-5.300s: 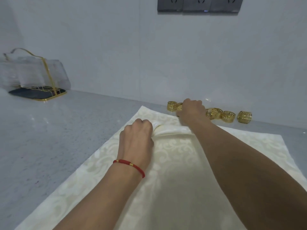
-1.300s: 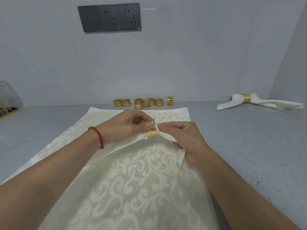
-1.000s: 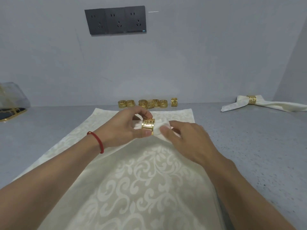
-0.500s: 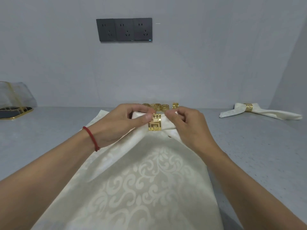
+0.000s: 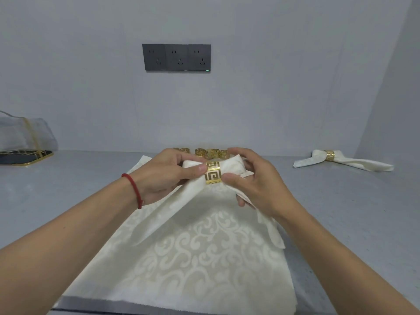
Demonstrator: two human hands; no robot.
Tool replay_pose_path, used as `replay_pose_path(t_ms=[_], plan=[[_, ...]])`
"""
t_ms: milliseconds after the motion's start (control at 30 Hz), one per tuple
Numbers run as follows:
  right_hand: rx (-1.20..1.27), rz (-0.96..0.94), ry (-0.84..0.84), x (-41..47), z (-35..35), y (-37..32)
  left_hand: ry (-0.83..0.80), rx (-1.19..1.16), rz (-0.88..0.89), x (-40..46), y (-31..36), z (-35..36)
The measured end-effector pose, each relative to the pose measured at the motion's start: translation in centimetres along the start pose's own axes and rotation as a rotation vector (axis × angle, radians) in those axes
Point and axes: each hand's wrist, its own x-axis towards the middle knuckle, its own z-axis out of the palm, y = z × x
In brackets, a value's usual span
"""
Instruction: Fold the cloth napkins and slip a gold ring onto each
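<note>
Ring (image 5: 213, 172), gold with a cut key pattern, sits round the gathered neck of a cream napkin (image 5: 193, 194), held up above a stack of flat patterned napkins (image 5: 193, 258) on the grey counter (image 5: 68, 189). Short tuft of cloth shows beyond the ring on the far side; the long tails hang toward the camera.

Step in hand, as judged: threading the ring along napkin no. 2. Next move likely calls for sliding the ring further toward mid-length, then laying the piece aside.

Left hand (image 5: 166, 176): fingers curled round the cloth neck, thumb pressed against the ring's left edge. Right hand (image 5: 252, 185): thumb at the ring's right edge, fingers curled round the cloth behind; lower fingers also catch a hanging tail.

Spare rings (image 5: 211, 153), at least 4 visible, lined up at the wall behind the hands. 1 finished napkin (image 5: 341, 161) with its ring lies far right. Wire-and-glass holder (image 5: 25, 142) far left. 3-gang socket plate (image 5: 176, 57) on the wall.
</note>
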Motion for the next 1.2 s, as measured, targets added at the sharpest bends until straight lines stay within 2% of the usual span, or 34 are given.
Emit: replay_pose_path(t_ms=[100,267,400,467,567,800,867,933,1033,1200], plan=[[-0.008,-0.015,0.043,-0.6,0.8,-0.3,0.024,-0.073,-0.030,-0.3,0.0,0.1],[-0.110,0.061,-0.095,-0.6,-0.2,-1.1,0.035,-0.047,-0.003,-0.9,0.1,0.4],[0.023,0.079,-0.023,-0.6,-0.8,-1.6,0.044,-0.019,0.060,-1.0,0.4,1.3],[0.070,0.076,0.023,-0.5,-0.9,-1.6,0.050,-0.051,0.036,-0.9,0.4,1.9],[0.074,0.074,0.075,-0.4,-1.3,-1.3,0.027,-0.047,-0.008,-0.9,0.1,2.6],[0.031,0.150,0.059,-0.9,-2.1,-0.8,0.061,-0.111,0.020,-0.2,-0.7,3.8],[-0.049,0.086,0.014,-0.9,-2.7,-0.7,0.065,-0.097,0.012,0.0,-0.8,4.0],[-0.276,-0.031,-0.051,-0.8,-3.0,-0.8,0.059,-0.072,0.016,0.1,-0.8,4.1],[-0.418,-0.122,-0.039,0.0,-3.0,-0.3,0.043,-0.054,0.035,0.5,-0.9,4.4],[-0.250,0.080,-0.030,0.0,-4.8,0.3,0.025,-0.072,0.005,1.6,-0.9,5.3]])
